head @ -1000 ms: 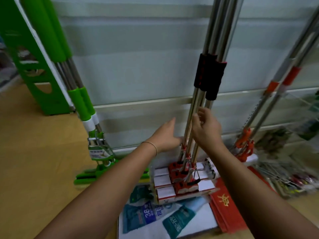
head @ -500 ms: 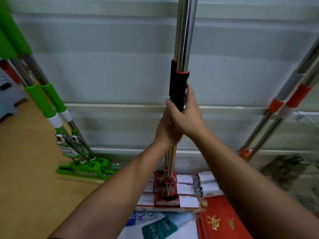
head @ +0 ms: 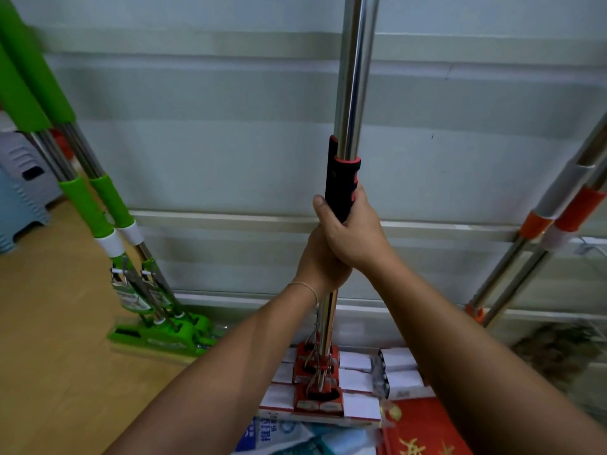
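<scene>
Both hands are meeting on the bundle of mop poles (head: pixel 352 77), centre frame, in front of the panelled wall (head: pixel 203 152).

- Right hand (head: pixel 356 236) is wrapping around the lower end of the black sleeve (head: pixel 341 182) with red trim. The thumb is lying up the sleeve's left side and the fingers are curling around behind it.
- Left hand (head: pixel 320 262) is sitting just under the right one and touching it, closing around the bare steel below the sleeve. Its fingertips are hiding behind the right hand. A thin band is showing on the wrist.
- The poles are standing close to upright, running out of the top of the view. Their red mop heads (head: pixel 318 384) are resting low between the forearms, on white boxes (head: pixel 356 379).
- Green mops (head: pixel 98 208) are leaning against the wall at left, heads on the wooden floor (head: pixel 49 339).
- Orange-collared mops (head: pixel 555 221) are leaning at right, well apart from the hands.
- Red packets (head: pixel 423 431) and blue packets (head: pixel 282 438) are lying at the bottom edge.
</scene>
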Available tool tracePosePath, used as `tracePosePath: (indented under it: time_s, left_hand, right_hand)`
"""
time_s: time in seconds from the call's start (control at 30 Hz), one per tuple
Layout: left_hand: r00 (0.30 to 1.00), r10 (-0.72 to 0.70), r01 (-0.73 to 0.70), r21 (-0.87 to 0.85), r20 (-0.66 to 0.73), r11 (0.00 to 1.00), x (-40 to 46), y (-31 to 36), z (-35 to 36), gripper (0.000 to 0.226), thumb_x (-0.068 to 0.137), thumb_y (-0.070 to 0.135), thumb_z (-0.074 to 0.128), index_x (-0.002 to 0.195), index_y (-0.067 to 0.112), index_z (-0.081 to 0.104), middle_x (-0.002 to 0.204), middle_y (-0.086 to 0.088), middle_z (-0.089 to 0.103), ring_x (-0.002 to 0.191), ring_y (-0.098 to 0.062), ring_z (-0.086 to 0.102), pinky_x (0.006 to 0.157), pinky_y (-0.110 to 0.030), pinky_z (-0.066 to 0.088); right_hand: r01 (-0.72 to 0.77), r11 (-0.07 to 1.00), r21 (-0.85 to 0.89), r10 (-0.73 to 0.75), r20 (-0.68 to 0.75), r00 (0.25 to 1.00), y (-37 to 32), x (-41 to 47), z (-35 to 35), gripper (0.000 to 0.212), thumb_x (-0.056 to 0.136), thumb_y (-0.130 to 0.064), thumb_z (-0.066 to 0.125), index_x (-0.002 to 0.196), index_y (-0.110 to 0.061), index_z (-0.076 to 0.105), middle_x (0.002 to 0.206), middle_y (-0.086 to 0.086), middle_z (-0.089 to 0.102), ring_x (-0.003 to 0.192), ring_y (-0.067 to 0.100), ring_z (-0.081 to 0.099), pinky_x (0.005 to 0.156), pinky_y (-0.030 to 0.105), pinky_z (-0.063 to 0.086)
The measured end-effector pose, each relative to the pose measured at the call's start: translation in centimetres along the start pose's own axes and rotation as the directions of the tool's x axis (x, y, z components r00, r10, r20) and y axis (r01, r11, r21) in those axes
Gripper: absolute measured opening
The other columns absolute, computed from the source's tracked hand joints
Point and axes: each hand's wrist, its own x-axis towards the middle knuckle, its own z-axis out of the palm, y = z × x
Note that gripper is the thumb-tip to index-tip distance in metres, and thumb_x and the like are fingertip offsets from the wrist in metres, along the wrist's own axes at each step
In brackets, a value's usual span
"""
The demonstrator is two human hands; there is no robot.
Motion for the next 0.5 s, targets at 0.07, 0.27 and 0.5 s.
tracePosePath:
  time_s: [0.07, 0.27, 0.5]
  left_hand:
    - [0.999, 0.041, -0.04, 0.03, -0.025, 0.999, 0.3, -0.4, 0.1, 0.043, 0.092, 0.028, 0.057, 0.132, 0.016, 0.049, 0.121, -0.002, 0.062, 0.105, -0.007, 0.057, 0.092, -0.027, 0.05]
    - [0.976, -0.193, 0.197, -0.027, 0.099, 0.98, 0.4, 0.7, -1.7, 0.073, 0.072, 0.054, 0.075, 0.126, 0.013, 0.048, 0.103, 0.0, 0.062, 0.097, -0.019, 0.063, 0.071, -0.026, 0.047]
    - [0.991, 0.122, -0.124, -0.051, -0.047, 0.991, 3.4, 9.4, -8.2, 0.031, 0.088, 0.037, 0.063, 0.107, 0.019, 0.047, 0.088, 0.007, 0.061, 0.076, -0.008, 0.062, 0.075, -0.032, 0.055]
  right_hand:
    - [-0.016, 0.999, -0.033, 0.017, 0.017, 1.0, -0.6, 0.1, -1.0, 0.075, 0.085, -0.058, 0.06, 0.143, -0.018, 0.034, 0.131, -0.002, 0.055, 0.121, 0.021, 0.054, 0.092, 0.033, 0.046]
    - [0.134, 0.988, -0.074, -0.143, -0.135, 0.98, -6.6, 1.7, -4.8, 0.088, 0.093, -0.064, 0.043, 0.156, -0.01, 0.011, 0.162, 0.009, 0.022, 0.148, 0.023, 0.024, 0.12, 0.039, 0.024]
    - [0.194, 0.968, -0.159, -0.219, -0.162, 0.962, -10.2, 3.9, -6.1, 0.066, 0.1, -0.053, 0.036, 0.15, -0.009, 0.029, 0.153, 0.011, 0.038, 0.142, 0.021, 0.033, 0.113, 0.031, 0.026]
